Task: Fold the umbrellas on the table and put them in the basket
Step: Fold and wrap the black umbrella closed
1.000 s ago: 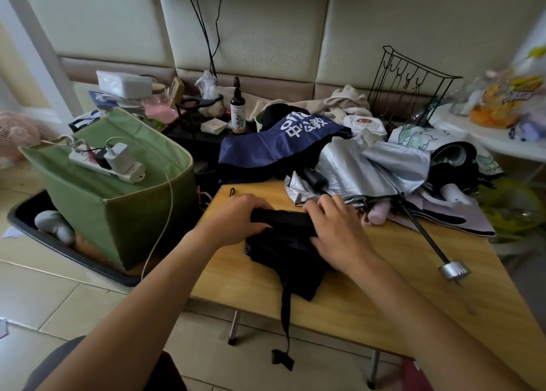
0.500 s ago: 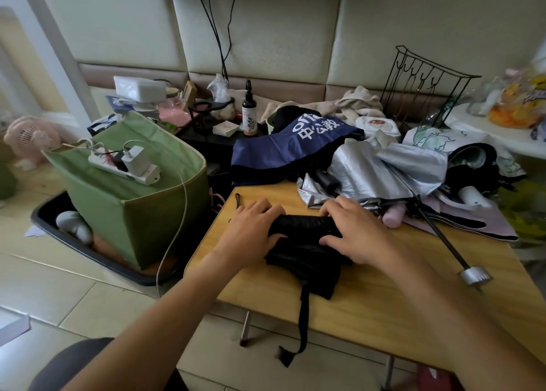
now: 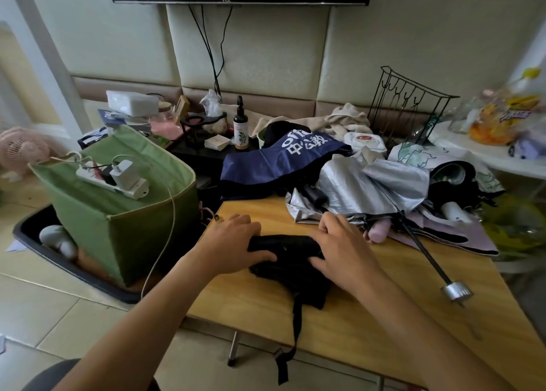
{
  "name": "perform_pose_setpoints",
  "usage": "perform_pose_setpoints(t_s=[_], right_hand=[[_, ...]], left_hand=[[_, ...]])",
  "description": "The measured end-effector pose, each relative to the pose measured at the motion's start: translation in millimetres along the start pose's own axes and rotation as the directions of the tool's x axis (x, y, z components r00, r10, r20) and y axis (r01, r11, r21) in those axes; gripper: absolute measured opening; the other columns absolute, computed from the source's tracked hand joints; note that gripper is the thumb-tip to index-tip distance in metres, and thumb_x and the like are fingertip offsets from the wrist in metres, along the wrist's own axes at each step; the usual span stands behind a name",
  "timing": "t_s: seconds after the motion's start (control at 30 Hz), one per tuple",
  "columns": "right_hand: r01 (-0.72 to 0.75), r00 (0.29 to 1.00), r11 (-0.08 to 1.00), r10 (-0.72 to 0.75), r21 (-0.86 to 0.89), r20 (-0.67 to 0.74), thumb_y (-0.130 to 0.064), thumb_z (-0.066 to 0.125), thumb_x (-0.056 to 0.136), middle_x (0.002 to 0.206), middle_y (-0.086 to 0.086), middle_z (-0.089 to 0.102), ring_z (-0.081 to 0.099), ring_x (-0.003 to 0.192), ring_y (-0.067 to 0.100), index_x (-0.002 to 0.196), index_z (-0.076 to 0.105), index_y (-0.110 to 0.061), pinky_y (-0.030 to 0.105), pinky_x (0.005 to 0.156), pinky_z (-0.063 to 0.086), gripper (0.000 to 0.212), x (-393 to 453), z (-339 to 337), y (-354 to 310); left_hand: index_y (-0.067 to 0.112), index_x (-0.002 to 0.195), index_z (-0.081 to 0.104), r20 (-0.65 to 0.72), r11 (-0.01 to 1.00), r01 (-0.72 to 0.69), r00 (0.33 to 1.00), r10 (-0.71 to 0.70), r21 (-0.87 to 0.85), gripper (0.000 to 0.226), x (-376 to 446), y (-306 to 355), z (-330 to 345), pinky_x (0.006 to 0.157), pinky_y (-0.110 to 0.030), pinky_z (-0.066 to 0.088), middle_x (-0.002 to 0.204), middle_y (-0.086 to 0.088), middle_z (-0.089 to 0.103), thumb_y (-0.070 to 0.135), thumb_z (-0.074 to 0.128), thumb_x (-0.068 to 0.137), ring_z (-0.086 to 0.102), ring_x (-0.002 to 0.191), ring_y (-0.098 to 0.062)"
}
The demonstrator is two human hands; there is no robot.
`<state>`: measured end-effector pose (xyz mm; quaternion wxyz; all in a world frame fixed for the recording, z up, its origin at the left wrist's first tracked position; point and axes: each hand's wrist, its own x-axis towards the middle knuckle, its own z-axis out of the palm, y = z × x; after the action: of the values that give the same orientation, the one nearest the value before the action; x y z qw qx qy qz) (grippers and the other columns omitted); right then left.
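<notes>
The step in hand appears to be rolling the canopy of the black umbrella (image 3: 283, 244) into a tight bundle on the wooden table (image 3: 369, 311), in the lower centre of the frame. The left hand (image 3: 233, 247) covers the left end of the roll, fingers curved over the top and thumb laid along the near side. The right hand (image 3: 339, 253) clamps the right end, fingers curled over the far edge. Both hands hold the umbrella; neither is spread wide.

The roll lies directly between the two hands, touching both. Loose black fabric spreads below it toward the near table edge, and the closure strap (image 3: 291, 352) hangs over that edge, unfastened.

The next move likely calls for gathering the loose fabric into the roll, then wrapping the strap round it. The green basket (image 3: 124, 228) stands at centre left, beside the table, with a power strip (image 3: 113, 178) resting across its opening. The silver umbrella (image 3: 375, 188) and navy umbrella (image 3: 280, 160) lie unfolded in the upper centre.
</notes>
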<state>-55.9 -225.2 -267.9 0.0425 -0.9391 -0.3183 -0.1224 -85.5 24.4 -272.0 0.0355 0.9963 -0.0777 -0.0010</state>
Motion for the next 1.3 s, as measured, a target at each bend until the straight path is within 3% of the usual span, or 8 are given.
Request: perform_pose_setpoints(t_s=[0.13, 0.27, 0.53, 0.67, 0.83, 0.97, 1.1, 1.3], right_hand=[[-0.005, 0.999, 1.000, 0.004, -0.023, -0.041, -0.037, 0.087, 0.068, 0.096, -0.005, 0.041, 0.048, 0.094, 0.020, 0.087, 0.064, -0.018, 0.034, 0.079, 0.044, 0.035, -1.2, 0.3, -2.1], [-0.034, 0.996, 0.999, 0.031, -0.039, -0.081, -0.031, 0.085, 0.069, 0.097, -0.001, 0.047, 0.049, 0.092, 0.021, 0.088, 0.063, -0.018, 0.033, 0.075, 0.046, 0.032, -7.1, 4.3, -8.0], [-0.055, 0.990, 0.989, 0.036, 0.138, 0.138, -0.055, 0.055, 0.097, 0.148, -0.007, 0.046, 0.039, 0.140, 0.016, 0.149, 0.045, -0.024, 0.033, 0.115, 0.028, 0.061, -14.4, -13.3, -2.7], [-0.090, 0.976, 0.985, 0.057, 0.150, 0.208, -0.051, 0.057, 0.100, 0.148, -0.013, 0.052, 0.043, 0.138, 0.011, 0.149, 0.049, -0.035, 0.037, 0.115, 0.025, 0.052, -18.9, -38.4, 1.6], [-0.134, 0.926, 0.990, 0.110, 0.042, 0.361, -0.066, 0.068, 0.085, 0.126, -0.014, 0.053, 0.044, 0.128, 0.013, 0.137, 0.058, -0.041, 0.043, 0.090, 0.010, 0.058, -6.1, -41.7, 8.4], [-0.161, 0.900, 0.980, 0.098, 0.116, 0.426, -0.069, 0.073, 0.077, 0.110, -0.011, 0.045, 0.041, 0.115, 0.015, 0.130, 0.062, -0.044, 0.038, 0.098, 0.038, 0.060, -5.4, -33.0, 13.4], [-0.150, 0.916, 0.982, 0.094, 0.116, 0.391, -0.068, 0.076, 0.075, 0.109, -0.011, 0.045, 0.042, 0.114, 0.014, 0.125, 0.063, -0.038, 0.037, 0.096, 0.041, 0.059, -6.5, -31.2, 13.1], [-0.092, 0.963, 0.991, 0.064, 0.094, 0.263, -0.050, 0.077, 0.077, 0.104, -0.011, 0.039, 0.043, 0.107, 0.013, 0.115, 0.058, -0.034, 0.036, 0.091, 0.044, 0.045, -6.9, -25.8, 8.9]], left_hand=[[0.036, 0.137, 0.052, -0.165, 0.982, -0.135, 0.980, 0.112, -0.131, 0.065, 2.3, 5.5, 3.0, 0.108, -0.031, 0.033, 0.133, 0.015, 0.046, 0.073, 0.048, 0.083, 0.037, 0.129, -0.009], [0.035, 0.129, 0.065, -0.067, 0.898, -0.134, 0.991, 0.117, -0.419, 0.042, 5.8, 17.4, -2.2, 0.099, -0.033, 0.047, 0.117, 0.015, 0.059, 0.056, 0.061, 0.093, 0.053, 0.111, -0.004], [0.033, 0.102, 0.049, 0.009, 0.964, -0.028, 0.999, 0.031, -0.263, 0.033, 6.9, 29.9, -4.3, 0.073, -0.026, 0.040, 0.102, 0.012, 0.054, 0.049, 0.074, 0.086, 0.050, 0.092, -0.011], [0.032, 0.098, 0.040, -0.041, 0.989, -0.025, 0.999, 0.019, -0.146, 0.043, -2.9, 40.5, -4.7, 0.071, -0.026, 0.038, 0.103, 0.010, 0.053, 0.051, 0.076, 0.084, 0.049, 0.096, -0.011], [0.028, 0.131, 0.041, 0.023, 0.994, -0.092, 0.995, 0.093, -0.051, 0.059, -13.2, 34.9, 9.2, 0.100, -0.035, 0.041, 0.125, 0.006, 0.044, 0.073, 0.042, 0.093, 0.042, 0.114, -0.016], [0.030, 0.139, 0.039, 0.046, 0.981, -0.086, 0.994, 0.096, -0.175, 0.072, -27.0, 31.1, 18.0, 0.108, -0.036, 0.032, 0.128, 0.010, 0.038, 0.074, 0.004, 0.093, 0.035, 0.116, -0.013], [0.030, 0.137, 0.045, 0.056, 0.977, -0.037, 0.997, 0.050, -0.210, 0.047, -21.4, 30.6, 8.8, 0.107, -0.034, 0.035, 0.129, 0.010, 0.044, 0.060, 0.041, 0.100, 0.040, 0.120, -0.014], [0.027, 0.127, 0.058, 0.150, 0.976, -0.044, 0.986, 0.077, -0.212, 0.058, -12.8, 29.8, -9.1, 0.093, -0.031, 0.045, 0.116, 0.007, 0.054, 0.062, 0.072, 0.083, 0.045, 0.111, -0.012]])
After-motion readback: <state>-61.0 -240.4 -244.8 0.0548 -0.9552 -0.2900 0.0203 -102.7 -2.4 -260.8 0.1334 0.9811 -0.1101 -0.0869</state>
